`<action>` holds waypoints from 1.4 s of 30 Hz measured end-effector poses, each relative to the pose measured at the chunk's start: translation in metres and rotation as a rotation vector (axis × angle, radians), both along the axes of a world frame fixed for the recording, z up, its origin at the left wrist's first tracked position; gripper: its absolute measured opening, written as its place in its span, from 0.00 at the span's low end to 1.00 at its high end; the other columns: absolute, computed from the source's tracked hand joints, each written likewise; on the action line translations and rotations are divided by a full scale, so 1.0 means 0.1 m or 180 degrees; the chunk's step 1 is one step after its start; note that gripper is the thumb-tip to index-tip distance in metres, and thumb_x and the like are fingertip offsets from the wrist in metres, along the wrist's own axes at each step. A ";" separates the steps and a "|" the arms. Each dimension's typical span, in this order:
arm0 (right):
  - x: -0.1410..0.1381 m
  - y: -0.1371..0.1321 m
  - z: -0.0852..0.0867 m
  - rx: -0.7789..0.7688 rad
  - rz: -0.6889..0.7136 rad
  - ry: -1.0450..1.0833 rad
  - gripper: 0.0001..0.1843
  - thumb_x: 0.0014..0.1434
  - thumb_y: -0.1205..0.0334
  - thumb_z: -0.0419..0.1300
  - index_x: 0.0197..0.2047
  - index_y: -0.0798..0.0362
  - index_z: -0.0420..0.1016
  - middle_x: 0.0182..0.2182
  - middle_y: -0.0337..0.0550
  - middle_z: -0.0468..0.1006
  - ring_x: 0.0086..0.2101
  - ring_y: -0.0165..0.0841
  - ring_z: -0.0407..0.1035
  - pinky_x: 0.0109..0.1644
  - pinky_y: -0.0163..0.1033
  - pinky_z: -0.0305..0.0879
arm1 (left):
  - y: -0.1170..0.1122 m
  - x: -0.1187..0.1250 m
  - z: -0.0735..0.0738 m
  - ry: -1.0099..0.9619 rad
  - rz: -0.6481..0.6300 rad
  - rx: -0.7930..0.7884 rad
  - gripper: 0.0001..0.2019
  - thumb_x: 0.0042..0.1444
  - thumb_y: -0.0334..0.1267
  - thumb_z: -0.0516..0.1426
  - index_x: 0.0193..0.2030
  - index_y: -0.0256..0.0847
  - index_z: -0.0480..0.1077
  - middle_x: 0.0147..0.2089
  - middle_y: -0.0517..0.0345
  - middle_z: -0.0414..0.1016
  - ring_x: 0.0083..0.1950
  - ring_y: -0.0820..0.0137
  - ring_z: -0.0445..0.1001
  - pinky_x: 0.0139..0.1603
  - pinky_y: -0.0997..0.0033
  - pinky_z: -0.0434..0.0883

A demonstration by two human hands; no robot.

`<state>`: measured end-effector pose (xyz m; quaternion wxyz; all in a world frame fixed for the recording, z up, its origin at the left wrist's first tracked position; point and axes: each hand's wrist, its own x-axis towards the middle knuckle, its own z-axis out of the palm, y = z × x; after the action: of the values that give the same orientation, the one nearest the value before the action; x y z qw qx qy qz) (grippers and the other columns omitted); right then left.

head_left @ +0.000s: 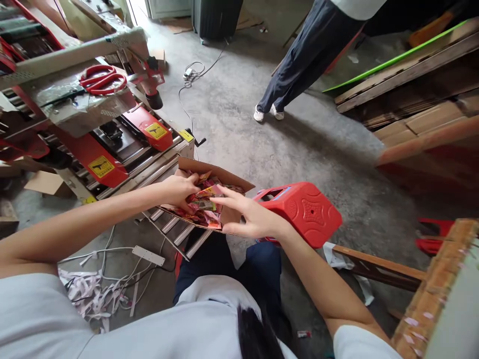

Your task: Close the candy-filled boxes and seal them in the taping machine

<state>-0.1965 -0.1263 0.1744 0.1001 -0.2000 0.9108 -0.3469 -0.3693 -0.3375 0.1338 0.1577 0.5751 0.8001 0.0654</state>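
Note:
An open cardboard box (pixel 220 175) rests on the roller end of a machine, filled with several red and pink snack packets (pixel 204 207). My left hand (pixel 180 191) reaches into the box from the left, fingers curled down onto the packets. My right hand (pixel 245 217) is at the box's near right side, fingers stretched out, fingertips touching a packet on top of the pile. Whether either hand grips a packet is unclear for the left.
A red carton-sealing machine (pixel 101 149) with rollers stands left; red scissors (pixel 99 80) lie on it. A red plastic stool (pixel 305 212) is right of the box. Another person's legs (pixel 299 60) stand behind. Cables and a power strip (pixel 147 255) lie on the floor. Stacked cardboard (pixel 419 119) at right.

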 end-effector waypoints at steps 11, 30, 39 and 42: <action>-0.06 -0.16 -0.75 -0.0425 -0.1571 0.0692 0.12 0.60 0.56 0.67 0.45 0.53 0.80 0.42 0.46 0.82 0.44 0.40 0.76 0.53 0.46 0.73 | -0.36 -0.19 0.22 -0.1115 -0.0273 0.0411 0.26 0.64 0.50 0.54 0.66 0.45 0.68 0.57 0.51 0.75 0.57 0.62 0.74 0.57 0.68 0.68; -0.26 -0.27 -0.79 0.0477 -0.0886 0.1176 0.30 0.68 0.52 0.56 0.69 0.58 0.63 0.66 0.55 0.66 0.67 0.40 0.57 0.73 0.50 0.54 | -0.05 0.54 -0.50 0.0549 0.0605 0.1463 0.17 0.62 0.32 0.53 0.56 0.36 0.74 0.58 0.42 0.76 0.61 0.57 0.72 0.65 0.55 0.68; -0.14 -0.41 -0.80 0.1208 -0.1324 0.1907 0.42 0.65 0.51 0.58 0.74 0.58 0.47 0.73 0.59 0.47 0.72 0.44 0.43 0.74 0.54 0.48 | -0.02 0.54 -0.41 0.0720 0.1382 0.2012 0.27 0.63 0.32 0.49 0.69 0.33 0.59 0.67 0.38 0.65 0.69 0.55 0.63 0.68 0.50 0.62; -0.17 -0.40 -0.75 0.1400 -0.1670 0.2103 0.46 0.63 0.45 0.60 0.74 0.57 0.46 0.73 0.62 0.47 0.72 0.49 0.40 0.73 0.62 0.42 | 0.06 0.44 -0.39 0.0636 0.0613 0.1527 0.24 0.61 0.31 0.49 0.64 0.42 0.69 0.65 0.48 0.71 0.67 0.58 0.67 0.69 0.51 0.58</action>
<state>-0.2138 -0.1662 0.0991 -0.2459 -0.0369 0.9655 -0.0772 -0.3249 -0.3320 0.0944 -0.0697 0.5208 0.8243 0.2107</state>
